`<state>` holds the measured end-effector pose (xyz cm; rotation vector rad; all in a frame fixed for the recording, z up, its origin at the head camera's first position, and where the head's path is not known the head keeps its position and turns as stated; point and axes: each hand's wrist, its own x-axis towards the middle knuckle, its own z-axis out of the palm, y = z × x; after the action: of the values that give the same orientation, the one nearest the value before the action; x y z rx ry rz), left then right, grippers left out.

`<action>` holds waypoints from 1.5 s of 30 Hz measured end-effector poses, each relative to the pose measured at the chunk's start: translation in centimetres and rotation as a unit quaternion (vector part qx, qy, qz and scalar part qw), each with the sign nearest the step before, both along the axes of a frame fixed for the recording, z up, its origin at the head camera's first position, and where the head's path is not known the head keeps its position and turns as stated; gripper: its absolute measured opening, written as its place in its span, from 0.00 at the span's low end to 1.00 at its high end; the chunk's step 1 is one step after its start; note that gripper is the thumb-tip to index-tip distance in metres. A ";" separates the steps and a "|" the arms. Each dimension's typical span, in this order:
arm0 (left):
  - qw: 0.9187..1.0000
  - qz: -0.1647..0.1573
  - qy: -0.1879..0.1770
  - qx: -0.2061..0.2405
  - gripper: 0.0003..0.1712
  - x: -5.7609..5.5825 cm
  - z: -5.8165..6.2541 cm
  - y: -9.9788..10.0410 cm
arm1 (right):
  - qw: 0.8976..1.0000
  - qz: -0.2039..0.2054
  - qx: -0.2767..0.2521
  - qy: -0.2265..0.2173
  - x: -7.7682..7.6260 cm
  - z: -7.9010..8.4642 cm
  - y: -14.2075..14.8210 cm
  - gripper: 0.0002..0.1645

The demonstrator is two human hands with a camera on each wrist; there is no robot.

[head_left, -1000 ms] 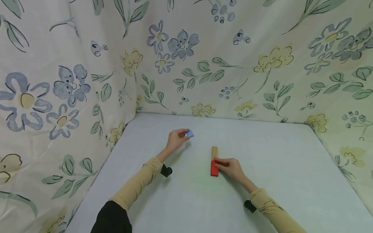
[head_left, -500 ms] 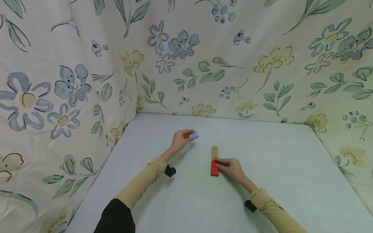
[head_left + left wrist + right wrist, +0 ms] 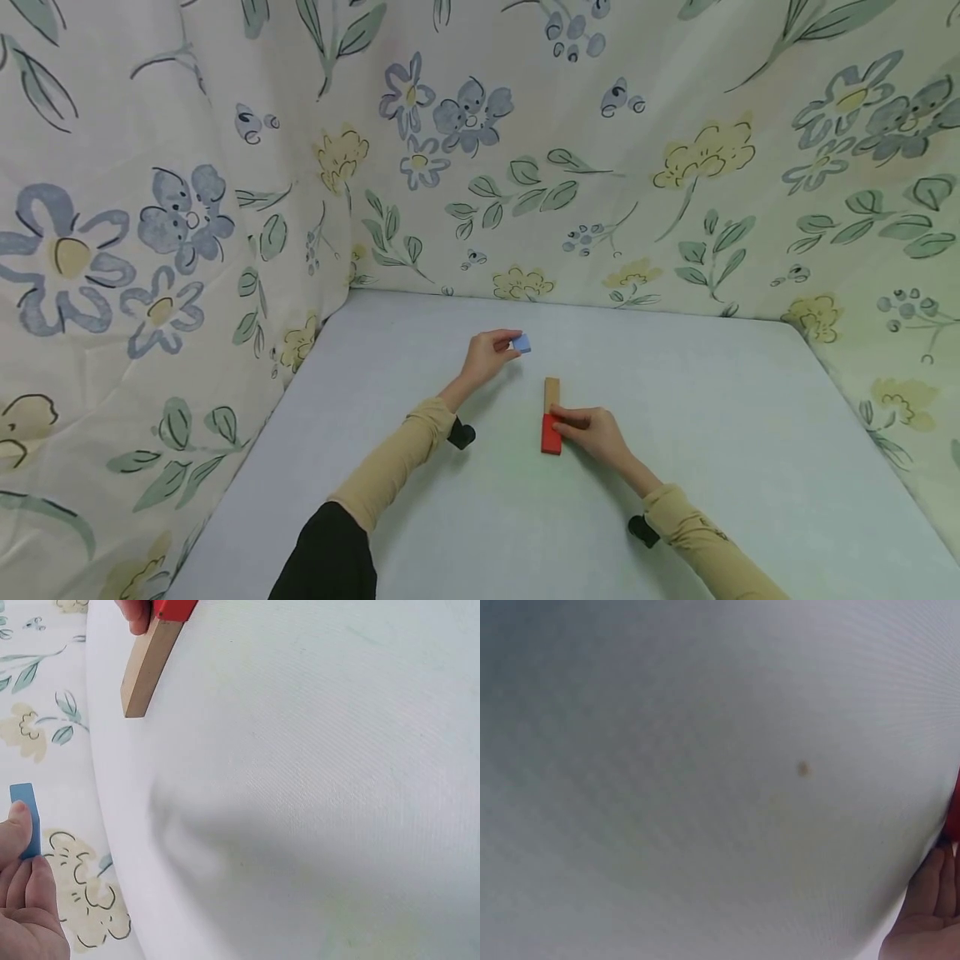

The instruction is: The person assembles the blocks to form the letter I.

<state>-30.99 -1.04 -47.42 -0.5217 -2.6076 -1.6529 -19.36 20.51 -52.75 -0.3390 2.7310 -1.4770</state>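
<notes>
Between thumb and fingers, my left hand (image 3: 487,353) pinches a small blue block (image 3: 522,343) above the table. The left wrist view shows the blue block (image 3: 27,817) in the fingers, with a shadow on the table. My right hand (image 3: 596,432) holds a red block (image 3: 551,435) at its right side. A plain wooden block (image 3: 552,392) lies end to end with the red one, on its far side; together they form a straight line. In the right wrist view only a sliver of the red block (image 3: 952,817) shows beside the fingers.
A white table (image 3: 712,417) spreads under both hands. Floral curtain (image 3: 570,167) hangs behind it and along both sides. Each wrist carries a small black camera, such as the left one's camera (image 3: 461,434).
My left hand has moved to the right with the blue block, closer to the far side of the wooden block. The right hand and the red and wooden blocks have stayed put.
</notes>
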 end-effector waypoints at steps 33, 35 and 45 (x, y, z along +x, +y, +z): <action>0.998 -0.036 0.016 -0.055 0.22 -1.0 -1.0 3.9 | 1.000 -0.006 -0.005 -0.001 -0.2 -0.2 0.3 0.21; 0.997 -0.036 0.015 -0.059 0.22 -1.0 -1.3 4.1 | 1.000 -0.005 -0.006 -0.001 -0.2 -0.2 0.2 0.21; 0.996 -0.033 0.009 -0.078 0.22 -0.9 -2.1 4.6 | 1.000 -0.002 -0.006 0.000 -0.2 -0.3 0.1 0.20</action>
<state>-31.92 3.57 -49.55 -0.6303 -2.7509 -1.4601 -19.60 20.59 -53.10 -0.3323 2.7258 -1.4939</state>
